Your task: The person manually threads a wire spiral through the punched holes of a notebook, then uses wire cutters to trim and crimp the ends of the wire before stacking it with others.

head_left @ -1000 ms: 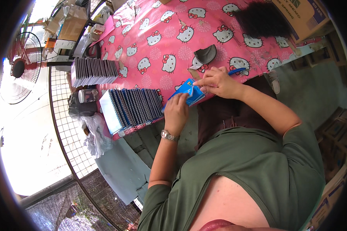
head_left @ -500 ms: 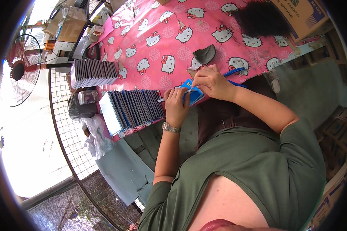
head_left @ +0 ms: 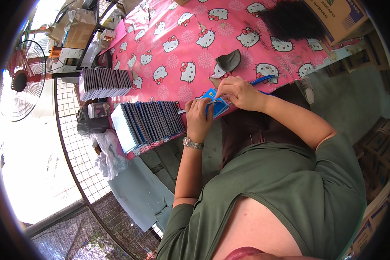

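Observation:
A small blue-covered notebook [head_left: 211, 94] lies at the table's near edge between my hands. My left hand [head_left: 198, 116], with a watch on its wrist, is closed on the notebook's left side. A thin white strip [head_left: 181, 112] sticks out beside its fingers. My right hand [head_left: 242, 94] pinches at the notebook's right edge, its fingertips close together; what lies between them is too small to make out. Just beyond the right hand are a blue-handled tool [head_left: 263, 79] and a dark grey curved piece [head_left: 229, 61].
Left of my hands stands a row of spiral notebooks [head_left: 149, 123], with a second stack [head_left: 105, 83] behind it. Black spiral wires [head_left: 292, 21] are heaped at the far right by a cardboard box [head_left: 340, 19]. A pink patterned cloth [head_left: 173, 60] covers the table. A fan [head_left: 21, 80] stands far left.
My right hand has dropped slightly and its fingers have shifted over the notebook's edge, covering more of the blue handle. My left hand stays nearly still.

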Action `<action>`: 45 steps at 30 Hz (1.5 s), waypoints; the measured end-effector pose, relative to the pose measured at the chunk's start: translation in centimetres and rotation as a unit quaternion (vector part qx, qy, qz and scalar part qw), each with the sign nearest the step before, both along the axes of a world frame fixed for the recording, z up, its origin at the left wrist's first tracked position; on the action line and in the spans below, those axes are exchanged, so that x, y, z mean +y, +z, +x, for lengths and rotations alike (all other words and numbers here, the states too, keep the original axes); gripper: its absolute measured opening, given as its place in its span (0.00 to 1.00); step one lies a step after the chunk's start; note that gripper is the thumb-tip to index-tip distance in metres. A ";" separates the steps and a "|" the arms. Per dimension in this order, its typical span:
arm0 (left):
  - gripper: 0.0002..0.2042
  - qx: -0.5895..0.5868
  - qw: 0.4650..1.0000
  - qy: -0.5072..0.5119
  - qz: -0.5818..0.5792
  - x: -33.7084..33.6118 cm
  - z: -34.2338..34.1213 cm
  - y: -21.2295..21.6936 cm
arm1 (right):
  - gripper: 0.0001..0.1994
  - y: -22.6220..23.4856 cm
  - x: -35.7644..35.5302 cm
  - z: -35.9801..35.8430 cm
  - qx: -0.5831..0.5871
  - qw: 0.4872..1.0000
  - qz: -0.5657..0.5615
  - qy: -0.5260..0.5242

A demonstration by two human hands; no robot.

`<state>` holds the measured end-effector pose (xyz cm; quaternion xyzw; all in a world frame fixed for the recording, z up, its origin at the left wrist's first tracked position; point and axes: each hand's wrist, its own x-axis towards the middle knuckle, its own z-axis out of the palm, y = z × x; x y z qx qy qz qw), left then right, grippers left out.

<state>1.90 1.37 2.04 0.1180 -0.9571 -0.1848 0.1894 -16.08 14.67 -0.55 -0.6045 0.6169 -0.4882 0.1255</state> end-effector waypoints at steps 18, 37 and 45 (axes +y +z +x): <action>0.12 -0.031 0.998 0.002 -0.062 0.9 -0.1 0.2 | 0.19 3.8 0.5 1.7 0.099 0.992 0.081 -0.025; 0.12 -0.055 0.994 0.009 -0.098 0.9 0.7 -0.4 | 0.22 -0.1 -5.0 -1.6 0.188 0.920 0.241 -0.245; 0.15 -0.022 0.984 0.171 -0.036 2.3 1.6 -1.5 | 0.19 1.6 -4.4 -4.5 -0.163 0.957 0.188 0.147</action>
